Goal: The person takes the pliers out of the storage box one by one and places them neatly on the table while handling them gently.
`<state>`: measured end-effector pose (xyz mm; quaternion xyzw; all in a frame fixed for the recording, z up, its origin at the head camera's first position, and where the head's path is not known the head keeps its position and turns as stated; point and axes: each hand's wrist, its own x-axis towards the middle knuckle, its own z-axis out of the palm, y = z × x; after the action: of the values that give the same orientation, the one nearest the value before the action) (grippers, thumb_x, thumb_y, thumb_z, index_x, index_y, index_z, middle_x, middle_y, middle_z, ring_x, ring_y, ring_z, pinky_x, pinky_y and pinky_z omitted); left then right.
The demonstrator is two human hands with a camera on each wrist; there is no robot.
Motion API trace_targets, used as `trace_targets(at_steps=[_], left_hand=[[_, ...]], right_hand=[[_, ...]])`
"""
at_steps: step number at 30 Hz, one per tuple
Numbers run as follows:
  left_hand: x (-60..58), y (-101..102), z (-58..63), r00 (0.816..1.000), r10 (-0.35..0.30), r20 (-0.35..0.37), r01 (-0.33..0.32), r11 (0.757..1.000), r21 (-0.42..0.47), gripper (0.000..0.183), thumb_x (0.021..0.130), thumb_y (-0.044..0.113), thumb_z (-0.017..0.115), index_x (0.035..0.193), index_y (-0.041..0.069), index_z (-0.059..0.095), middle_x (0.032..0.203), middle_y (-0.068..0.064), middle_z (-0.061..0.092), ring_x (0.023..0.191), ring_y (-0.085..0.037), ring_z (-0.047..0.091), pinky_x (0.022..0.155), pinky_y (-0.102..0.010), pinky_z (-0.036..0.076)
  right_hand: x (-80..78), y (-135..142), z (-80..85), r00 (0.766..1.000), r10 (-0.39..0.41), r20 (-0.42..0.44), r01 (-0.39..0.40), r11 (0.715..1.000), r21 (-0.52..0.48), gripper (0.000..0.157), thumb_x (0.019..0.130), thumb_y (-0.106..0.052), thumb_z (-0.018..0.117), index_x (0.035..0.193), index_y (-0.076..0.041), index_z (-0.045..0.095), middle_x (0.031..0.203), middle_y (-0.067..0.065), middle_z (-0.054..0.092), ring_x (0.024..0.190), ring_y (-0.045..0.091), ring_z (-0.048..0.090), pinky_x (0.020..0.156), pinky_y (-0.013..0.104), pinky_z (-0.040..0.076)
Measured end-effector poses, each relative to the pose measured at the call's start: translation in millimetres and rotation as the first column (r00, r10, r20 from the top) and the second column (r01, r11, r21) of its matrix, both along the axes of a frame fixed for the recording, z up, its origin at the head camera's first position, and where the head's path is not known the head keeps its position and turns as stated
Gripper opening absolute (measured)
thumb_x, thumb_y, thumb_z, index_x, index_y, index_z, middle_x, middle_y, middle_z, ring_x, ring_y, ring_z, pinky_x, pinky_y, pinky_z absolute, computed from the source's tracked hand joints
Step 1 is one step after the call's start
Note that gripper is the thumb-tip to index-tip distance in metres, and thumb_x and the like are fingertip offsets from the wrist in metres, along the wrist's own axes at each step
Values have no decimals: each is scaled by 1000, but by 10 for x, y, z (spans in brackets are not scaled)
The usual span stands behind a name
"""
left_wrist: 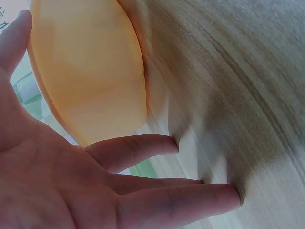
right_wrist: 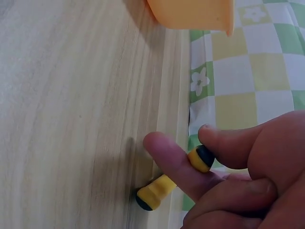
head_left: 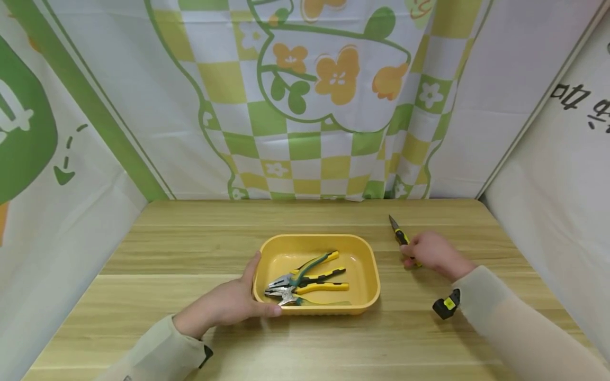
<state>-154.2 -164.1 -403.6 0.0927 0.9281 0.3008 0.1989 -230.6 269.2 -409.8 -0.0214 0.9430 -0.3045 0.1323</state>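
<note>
Pointed pliers (head_left: 400, 233) in the right hand (head_left: 436, 254) – left hand (head_left: 229, 301) at the yellow tray (head_left: 376, 280)
Right thumb and fingers pinch the pointed pliers by the handles, to the right of the tray, tip toward the far table edge (head_left: 190, 211); left hand spread, fingers mostly straight, touching the tray's left end – other pliers (head_left: 326, 287) lie together inside, yellow on their handles
</note>
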Motion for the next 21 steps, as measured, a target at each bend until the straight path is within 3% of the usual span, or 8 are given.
trace_targets(at_steps=[6,14,21], left_hand=[[-1,0,-4,1000,-1,-2,1,1000,-7,138,71,61,83,160,10,-9,112,-28,65,87,-26,62,83,-51,48],[4,4,5,1000,-1,0,1,1000,-5,137,71,61,83,160,10,-9,108,-26,66,84,-25,61,81,-49,49],[2,3,3,1000,-1,-2,1,1000,-10,137,71,61,83,160,10,-9,109,-26,66,85,-25,61,81,-49,49]], right_hand=[[-10,-46,2,1000,10,-13,-9,998,61,28,100,-22,59,84,-4,73,70,0,69,72,19,55,70,36,42],[-3,-116,7,996,73,-51,-64,985,157,33,97,-28,64,73,-7,70,65,0,64,57,17,44,56,33,36],[-12,-129,43,996,77,-42,-68,983,172,31,97,-29,62,75,-8,68,65,1,61,57,17,46,54,32,37]])
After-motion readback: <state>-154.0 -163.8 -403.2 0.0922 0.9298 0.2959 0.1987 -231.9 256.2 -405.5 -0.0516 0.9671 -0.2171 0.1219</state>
